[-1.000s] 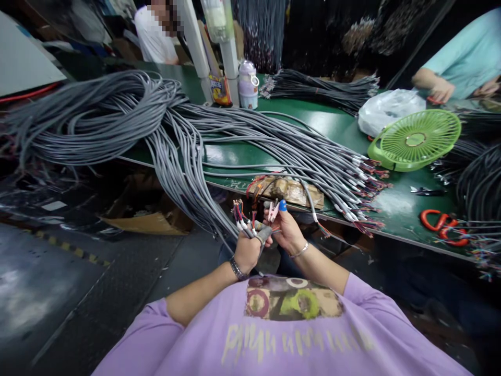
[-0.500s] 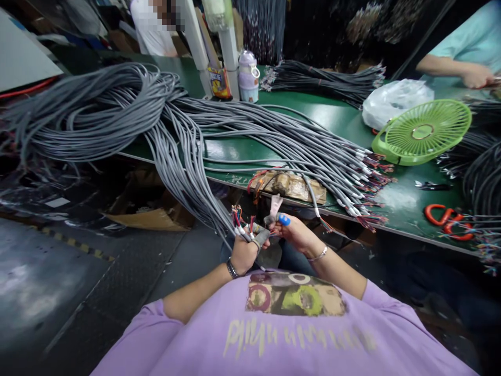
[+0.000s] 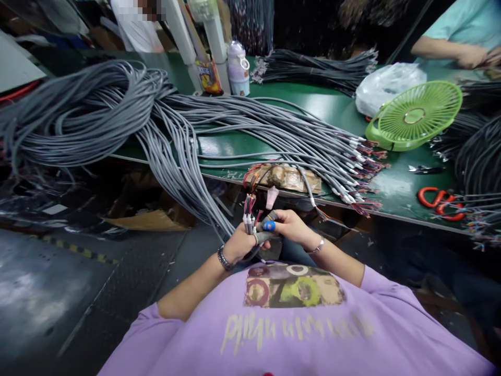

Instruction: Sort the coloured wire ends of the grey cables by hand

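Note:
My left hand (image 3: 241, 244) is wrapped round the ends of several grey cables (image 3: 188, 172), whose white collars and coloured wires (image 3: 249, 209) stick up above the fist. Against it, my right hand (image 3: 287, 227) is closed, with a blue cover on one finger and grey covers on other fingertips. Its thumb and fingers pinch close to the wire ends; what lies between them is too small to make out. The held cables run up leftward to a large grey coil (image 3: 90, 115) on the green bench (image 3: 230, 146).
More grey cables (image 3: 297, 133) lie across the bench, with stripped ends at right. A taped block (image 3: 285, 177) sits at the front edge. Further right are a green fan (image 3: 418, 115), cutters (image 3: 425, 169), orange-handled scissors (image 3: 442, 202) and a plastic bag (image 3: 387, 86). A co-worker's hands (image 3: 475, 56) show far right.
My right hand has come in against the left, fingers now pressed beside the held cables. The cable ends stand more upright. The whole view has shifted slightly.

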The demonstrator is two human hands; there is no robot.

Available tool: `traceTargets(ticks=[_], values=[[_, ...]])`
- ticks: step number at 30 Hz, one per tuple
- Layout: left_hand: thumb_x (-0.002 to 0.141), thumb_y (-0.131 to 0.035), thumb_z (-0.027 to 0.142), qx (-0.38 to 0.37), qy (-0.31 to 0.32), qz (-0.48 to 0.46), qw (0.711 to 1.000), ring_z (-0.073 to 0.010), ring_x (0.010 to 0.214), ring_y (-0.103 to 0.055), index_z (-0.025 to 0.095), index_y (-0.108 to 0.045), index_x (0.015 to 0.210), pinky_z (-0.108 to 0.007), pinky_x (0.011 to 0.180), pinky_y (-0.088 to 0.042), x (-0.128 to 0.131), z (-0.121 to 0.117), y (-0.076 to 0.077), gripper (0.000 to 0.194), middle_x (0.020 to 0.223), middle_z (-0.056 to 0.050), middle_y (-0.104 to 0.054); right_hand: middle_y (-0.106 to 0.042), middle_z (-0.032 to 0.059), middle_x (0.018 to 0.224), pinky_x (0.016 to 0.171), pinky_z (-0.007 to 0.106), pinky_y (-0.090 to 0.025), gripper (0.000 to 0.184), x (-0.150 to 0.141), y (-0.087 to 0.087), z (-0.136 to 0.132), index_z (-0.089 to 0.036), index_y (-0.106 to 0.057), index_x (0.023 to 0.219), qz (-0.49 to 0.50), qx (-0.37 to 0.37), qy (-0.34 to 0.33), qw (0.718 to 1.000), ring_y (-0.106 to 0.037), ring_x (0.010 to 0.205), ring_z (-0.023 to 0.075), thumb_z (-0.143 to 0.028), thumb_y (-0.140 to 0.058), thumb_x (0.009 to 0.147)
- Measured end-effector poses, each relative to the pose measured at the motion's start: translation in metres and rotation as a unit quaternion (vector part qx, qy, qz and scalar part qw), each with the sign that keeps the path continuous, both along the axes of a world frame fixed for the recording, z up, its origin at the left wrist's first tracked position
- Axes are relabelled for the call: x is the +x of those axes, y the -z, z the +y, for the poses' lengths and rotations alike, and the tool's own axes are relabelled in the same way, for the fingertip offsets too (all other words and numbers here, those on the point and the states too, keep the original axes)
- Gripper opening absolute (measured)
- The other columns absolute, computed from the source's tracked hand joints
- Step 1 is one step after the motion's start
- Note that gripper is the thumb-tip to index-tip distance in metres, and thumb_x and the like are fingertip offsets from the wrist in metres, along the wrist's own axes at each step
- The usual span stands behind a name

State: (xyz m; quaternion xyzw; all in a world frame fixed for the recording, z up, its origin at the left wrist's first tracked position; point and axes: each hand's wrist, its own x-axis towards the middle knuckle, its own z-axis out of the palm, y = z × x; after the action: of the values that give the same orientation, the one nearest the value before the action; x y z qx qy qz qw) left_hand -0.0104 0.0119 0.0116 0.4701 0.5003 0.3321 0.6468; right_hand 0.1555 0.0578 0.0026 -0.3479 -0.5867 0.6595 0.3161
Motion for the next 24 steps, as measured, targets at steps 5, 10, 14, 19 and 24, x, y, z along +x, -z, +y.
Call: traceTargets(ticks=[5,10,14,19,24], values=[[0.064,-0.076,0.033,0.019,-0.089,-0.044,0.995,-0.0127,0.051,-0.060,0.014,-0.064,0.060,-0.023,0.054,-0.050,0.005,-0.003,0.002,0.023,0.055,-0.003,-0.066,-0.056,0.0001,0.059,0.055,0.024,-0.042,0.050,0.005,0.016,-0.009,-0.015,-0.062,0.068,0.010,-0.052,0.156,0.986,-0.048,0.052,0.0095,-0.064,-0.055,0.076],[0.064,-0.076,0.034,0.038,-0.135,-0.068,0.988,-0.0146,0.053,-0.062,0.014,-0.065,0.065,-0.025,0.053,-0.051,0.008,-0.002,0.010,0.023,0.057,-0.002,-0.067,-0.062,0.0020,0.075,0.060,0.026,-0.045,0.039,0.007,0.024,-0.027,-0.017,-0.063,0.086,0.046,-0.049,0.113,0.991,-0.054,0.065,0.0121,-0.052,-0.069,0.070],[0.064,-0.076,0.035,0.031,-0.093,-0.063,0.993,-0.0165,0.054,-0.064,0.014,-0.065,0.066,-0.026,0.054,-0.051,0.006,0.000,0.005,0.024,0.057,-0.004,-0.067,-0.061,0.0002,0.071,0.065,0.028,-0.045,0.028,0.002,0.019,-0.029,-0.018,-0.061,0.078,0.056,-0.012,0.131,0.990,-0.053,0.065,0.0125,-0.043,-0.070,0.072],[0.062,-0.078,0.036,0.024,-0.055,-0.035,0.998,-0.0187,0.057,-0.066,0.014,-0.063,0.061,-0.027,0.055,-0.052,0.003,0.000,-0.003,0.026,0.055,-0.004,-0.067,-0.059,-0.0008,0.064,0.061,0.029,-0.044,0.028,-0.004,0.009,-0.019,-0.019,-0.058,0.072,0.055,-0.004,0.085,0.995,-0.052,0.059,0.0126,-0.044,-0.069,0.072],[0.065,-0.075,0.036,0.045,-0.159,-0.072,0.984,-0.0190,0.059,-0.067,0.014,-0.063,0.067,-0.028,0.056,-0.054,0.006,-0.003,0.007,0.025,0.058,-0.004,-0.068,-0.055,-0.0024,0.060,0.056,0.025,-0.039,0.030,-0.011,0.006,-0.014,-0.018,-0.057,0.069,0.029,0.002,0.129,0.991,-0.045,0.056,0.0104,-0.045,-0.069,0.071]])
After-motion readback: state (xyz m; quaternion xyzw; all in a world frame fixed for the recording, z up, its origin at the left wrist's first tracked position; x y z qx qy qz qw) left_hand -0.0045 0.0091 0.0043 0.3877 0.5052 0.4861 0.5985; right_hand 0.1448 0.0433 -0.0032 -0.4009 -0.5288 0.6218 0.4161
